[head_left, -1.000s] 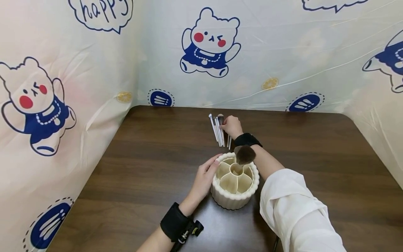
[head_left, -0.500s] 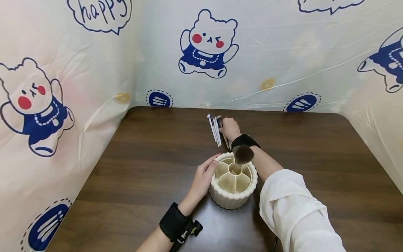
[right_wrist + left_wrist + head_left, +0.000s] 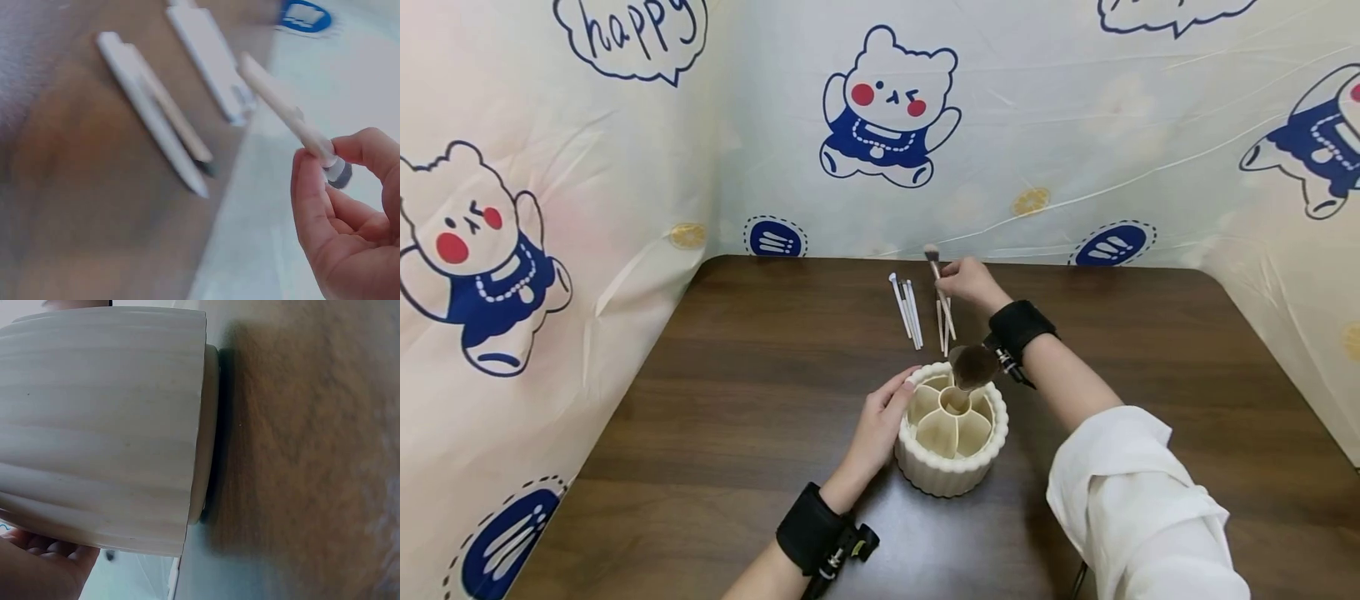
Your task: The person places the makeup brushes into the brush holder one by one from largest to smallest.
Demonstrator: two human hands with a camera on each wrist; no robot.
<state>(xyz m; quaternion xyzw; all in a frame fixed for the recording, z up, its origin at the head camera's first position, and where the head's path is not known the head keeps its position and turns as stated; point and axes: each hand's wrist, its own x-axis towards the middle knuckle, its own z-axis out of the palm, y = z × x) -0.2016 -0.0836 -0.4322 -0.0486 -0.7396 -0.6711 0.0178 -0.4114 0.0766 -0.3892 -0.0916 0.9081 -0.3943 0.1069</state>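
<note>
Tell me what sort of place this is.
Probably a makeshift recording booth, though I can't be sure: bear-print sheeting hangs behind and beside a wood-grain table, and the black wristbands look like recording gear.

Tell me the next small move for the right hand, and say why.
Probably carry the pinched brush to the cream holder and aim its handle end at a front compartment. The right hand pinches that brush near its bristles, the left hand grips the holder, a large brush stands in it bristles up, and no brush shows in the front compartments.
</note>
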